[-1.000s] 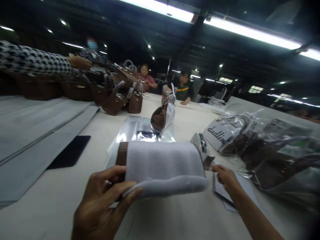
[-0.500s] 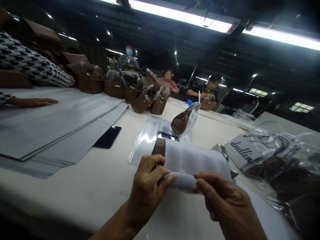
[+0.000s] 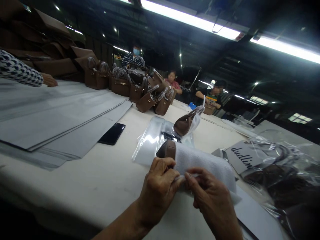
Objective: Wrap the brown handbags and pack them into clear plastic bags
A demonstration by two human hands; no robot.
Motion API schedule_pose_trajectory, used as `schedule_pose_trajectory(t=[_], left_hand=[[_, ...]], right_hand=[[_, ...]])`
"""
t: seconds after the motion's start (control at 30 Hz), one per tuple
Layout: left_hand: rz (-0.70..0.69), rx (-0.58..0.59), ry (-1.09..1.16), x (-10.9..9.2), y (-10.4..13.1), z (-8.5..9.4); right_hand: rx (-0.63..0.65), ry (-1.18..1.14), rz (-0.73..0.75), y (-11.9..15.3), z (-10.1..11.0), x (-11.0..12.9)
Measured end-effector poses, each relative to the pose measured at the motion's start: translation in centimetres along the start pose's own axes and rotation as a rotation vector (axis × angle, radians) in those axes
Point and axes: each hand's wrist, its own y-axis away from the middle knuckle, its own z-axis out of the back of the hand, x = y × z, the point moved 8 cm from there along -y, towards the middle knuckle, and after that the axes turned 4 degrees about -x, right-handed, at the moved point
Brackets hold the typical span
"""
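I am looking along the long pale worktop (image 3: 82, 173), which is carrying everything here. Grey sheets (image 3: 50, 120) are lying stacked toward its left edge, with a black phone (image 3: 111, 133) just beside them. At the far end, a row of brown handbags (image 3: 140, 95) is standing close together, and a co-worker's patterned sleeve (image 3: 17, 71) is reaching in over the left side. Along the right edge, bagged brown goods (image 3: 282, 173) are piling up in clear plastic, near a white card (image 3: 243, 156) with script lettering.

Near the front edge, the brown bag wrapped in white cloth (image 3: 200, 163) is lying on its side, on a clear plastic sleeve (image 3: 152, 140). A second ago my right hand was out on a flat sheet by the right edge; now my right hand (image 3: 212, 203) is in at the wrap, meeting my left hand (image 3: 157, 188). Both hands are closing narrowly, pinching the cloth's loose front edge between fingertips. I judge this to be the fold being tightened.
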Motion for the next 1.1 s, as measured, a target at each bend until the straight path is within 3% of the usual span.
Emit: schedule_pose_trajectory(t=[0.3,0.53,0.63,0.83,1.1], left_hand=[[-0.025,0.036,-0.03,-0.5,0.6,-0.4],[-0.043,0.249,-0.213,-0.5,-0.3,-1.7],[-0.062,0.308,-0.265,-0.8,-0.6,-2.3],[-0.074,0.344,-0.3,-1.2,-1.0,-3.3],[-0.129,0.353,-0.323,-2.0,-1.2,-3.6]], right_hand=[[0.068,0.12,-0.02,-0.6,-0.4,-0.3],[0.105,0.047,-0.049,-0.9,-0.6,-0.8],[0.122,-0.066,-0.114,-0.5,-0.6,-1.5],[0.091,-0.511,-0.308,1.7,-0.5,-4.4],[0.055,-0.583,-0.325,2.0,-0.9,-6.0]])
